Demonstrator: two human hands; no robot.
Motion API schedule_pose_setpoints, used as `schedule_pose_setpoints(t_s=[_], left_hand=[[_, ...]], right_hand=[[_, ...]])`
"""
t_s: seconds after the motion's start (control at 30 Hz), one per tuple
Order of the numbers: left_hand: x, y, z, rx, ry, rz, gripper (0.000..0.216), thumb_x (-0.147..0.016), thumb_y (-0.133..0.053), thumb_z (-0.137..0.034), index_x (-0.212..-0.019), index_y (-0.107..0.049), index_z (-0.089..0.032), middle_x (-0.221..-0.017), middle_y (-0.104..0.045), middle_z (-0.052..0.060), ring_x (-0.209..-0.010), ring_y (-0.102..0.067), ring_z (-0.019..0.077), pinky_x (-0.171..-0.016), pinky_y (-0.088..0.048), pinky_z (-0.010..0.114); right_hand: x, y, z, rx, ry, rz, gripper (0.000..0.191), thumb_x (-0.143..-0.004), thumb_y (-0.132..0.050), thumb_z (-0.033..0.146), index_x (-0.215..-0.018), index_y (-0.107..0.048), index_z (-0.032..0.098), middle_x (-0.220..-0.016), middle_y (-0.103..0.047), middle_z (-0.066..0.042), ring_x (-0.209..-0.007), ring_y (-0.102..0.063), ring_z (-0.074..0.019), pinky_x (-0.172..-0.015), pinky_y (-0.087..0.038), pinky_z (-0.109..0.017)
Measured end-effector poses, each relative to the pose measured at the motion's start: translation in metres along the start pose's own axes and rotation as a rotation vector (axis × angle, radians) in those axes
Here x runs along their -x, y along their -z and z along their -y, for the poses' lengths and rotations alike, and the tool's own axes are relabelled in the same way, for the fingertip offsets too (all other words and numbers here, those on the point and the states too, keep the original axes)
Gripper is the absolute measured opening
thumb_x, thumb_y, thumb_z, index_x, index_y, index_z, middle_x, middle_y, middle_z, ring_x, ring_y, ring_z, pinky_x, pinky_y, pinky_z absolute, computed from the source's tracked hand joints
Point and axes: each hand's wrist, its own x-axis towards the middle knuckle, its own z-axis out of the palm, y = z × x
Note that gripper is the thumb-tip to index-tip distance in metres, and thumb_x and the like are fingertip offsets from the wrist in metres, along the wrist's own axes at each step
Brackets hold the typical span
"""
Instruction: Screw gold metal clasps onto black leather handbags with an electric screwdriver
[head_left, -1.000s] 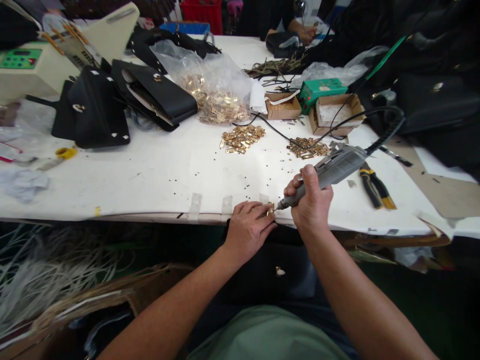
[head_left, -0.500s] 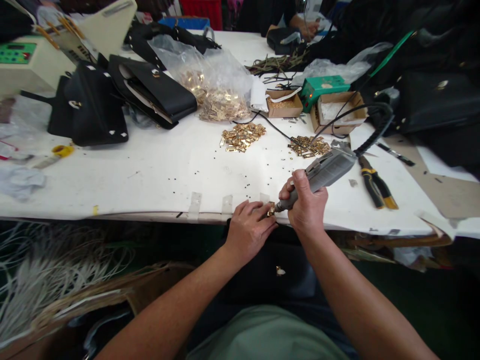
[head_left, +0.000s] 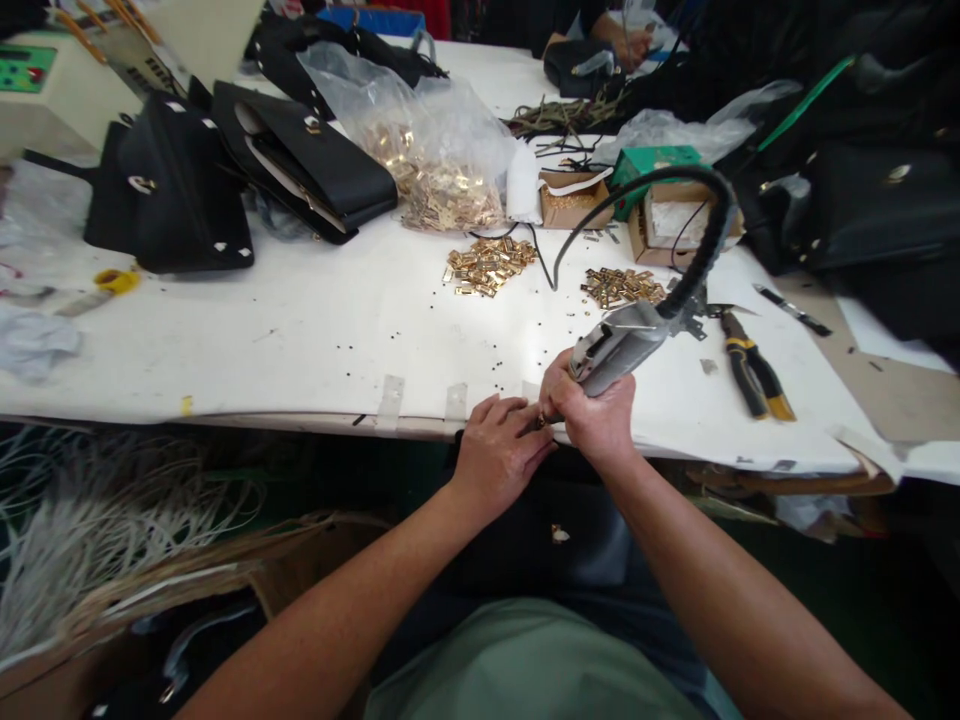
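My right hand (head_left: pixel 596 415) is wrapped around a grey electric screwdriver (head_left: pixel 622 345), which now stands steeply with its tip pointing down at the table's front edge. Beneath the tip, a small gold metal fitting (head_left: pixel 541 421) is mostly covered by fingers. My left hand (head_left: pixel 495 450) is at the same edge, its fingers closed around the fitting and pressing it down from the left. Below the table edge, over my lap, hangs a black bag (head_left: pixel 592 565) with a gold clasp part (head_left: pixel 559 535). What lies directly under the fitting is hidden.
Beyond my hands lie two piles of gold fittings (head_left: pixel 489 265) (head_left: pixel 621 288), a plastic bag of them (head_left: pixel 454 200) and a box of small screws (head_left: pixel 574 205). Pliers (head_left: pixel 750 365) rest to the right; black handbags (head_left: pixel 180 190) stand left. A co-worker's hand (head_left: pixel 630 45) shows at the back.
The screwdriver has tilted from a low slant to a steeper one, and its tip has come down onto the fitting. My right hand moved slightly left, toward my left hand, which stays put.
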Motion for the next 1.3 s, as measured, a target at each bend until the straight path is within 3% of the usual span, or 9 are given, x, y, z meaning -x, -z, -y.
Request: schedule_pose_setpoints(t_s=[0.17,0.43,0.67,0.87,0.93,1.03,1.17,1.23,1.3], left_hand=[[0.001,-0.002,0.0,-0.016,0.01,0.001,0.013,-0.094,-0.066,-0.035,-0.099,-0.077,-0.031,-0.116,-0.073,0.003,-0.118,-0.058,0.0278,-0.103,-0.044,0.051],[0.001,-0.002,0.001,-0.014,-0.006,-0.011,0.014,-0.095,-0.065,-0.036,-0.101,-0.077,-0.031,-0.119,-0.072,0.002,-0.117,-0.058,0.0274,-0.103,-0.044,0.05],[0.0,-0.001,0.0,-0.017,-0.02,-0.045,0.013,-0.092,-0.07,-0.033,-0.102,-0.077,-0.031,-0.123,-0.072,0.001,-0.116,-0.06,0.0259,-0.102,-0.046,0.05],[0.0,0.0,0.0,0.002,-0.033,-0.056,0.014,-0.093,-0.069,-0.034,-0.103,-0.077,-0.03,-0.126,-0.072,0.001,-0.116,-0.06,0.0247,-0.099,-0.048,0.048],[0.0,0.0,0.001,0.01,-0.039,-0.058,0.013,-0.093,-0.068,-0.034,-0.103,-0.077,-0.03,-0.125,-0.072,0.001,-0.116,-0.06,0.0245,-0.099,-0.048,0.047],[0.0,0.0,0.001,0.021,-0.038,-0.068,0.013,-0.093,-0.068,-0.034,-0.102,-0.077,-0.029,-0.124,-0.073,0.001,-0.115,-0.06,0.0245,-0.098,-0.047,0.046],[0.0,0.0,0.003,0.038,-0.035,-0.062,0.014,-0.094,-0.068,-0.036,-0.102,-0.077,-0.029,-0.125,-0.072,0.001,-0.116,-0.059,0.0242,-0.101,-0.046,0.047],[0.0,0.001,0.003,0.049,-0.035,-0.047,0.015,-0.093,-0.069,-0.037,-0.103,-0.077,-0.03,-0.125,-0.072,0.001,-0.116,-0.059,0.024,-0.101,-0.046,0.047],[0.0,0.002,0.004,0.062,-0.028,-0.027,0.016,-0.09,-0.072,-0.038,-0.103,-0.077,-0.03,-0.126,-0.072,0.002,-0.117,-0.059,0.0244,-0.101,-0.046,0.047]], right_hand=[[-0.003,-0.001,0.004,0.012,-0.011,0.114,0.023,-0.07,-0.068,0.028,-0.053,-0.054,0.021,-0.051,-0.052,0.003,-0.047,-0.046,-0.0112,-0.046,-0.042,-0.025],[-0.003,-0.001,-0.002,-0.029,-0.002,0.138,0.031,-0.075,-0.075,0.037,-0.06,-0.056,0.019,-0.052,-0.052,0.004,-0.047,-0.045,-0.0098,-0.046,-0.04,-0.023],[-0.013,0.0,-0.017,-0.147,-0.051,0.061,0.045,-0.075,-0.078,0.057,-0.064,-0.059,0.018,-0.048,-0.054,0.002,-0.042,-0.048,-0.0108,-0.039,-0.039,-0.021],[-0.025,0.019,0.005,-0.14,-0.01,0.003,0.05,-0.076,-0.075,0.064,-0.062,-0.06,0.018,-0.049,-0.057,0.0,-0.039,-0.047,-0.0113,-0.036,-0.039,-0.023],[-0.031,0.037,0.015,0.006,0.001,-0.004,0.051,-0.077,-0.073,0.067,-0.067,-0.062,0.018,-0.049,-0.057,0.0,-0.039,-0.047,-0.0122,-0.037,-0.037,-0.024],[-0.036,0.071,0.016,0.442,0.023,0.047,0.05,-0.083,-0.066,0.067,-0.08,-0.066,0.017,-0.053,-0.059,0.0,-0.046,-0.052,-0.0153,-0.044,-0.038,-0.026],[-0.029,0.103,-0.012,0.966,0.137,0.188,0.039,-0.091,-0.061,0.052,-0.114,-0.068,0.021,-0.09,-0.072,-0.007,-0.078,-0.066,-0.0236,-0.066,-0.047,-0.032],[-0.024,0.111,-0.029,1.115,0.176,0.215,0.041,-0.089,-0.063,0.044,-0.125,-0.066,0.024,-0.107,-0.071,-0.009,-0.09,-0.067,-0.0261,-0.074,-0.048,-0.034],[-0.021,0.113,-0.039,1.211,0.204,0.212,0.043,-0.087,-0.065,0.042,-0.127,-0.067,0.024,-0.11,-0.07,-0.011,-0.094,-0.066,-0.0281,-0.076,-0.048,-0.036]])
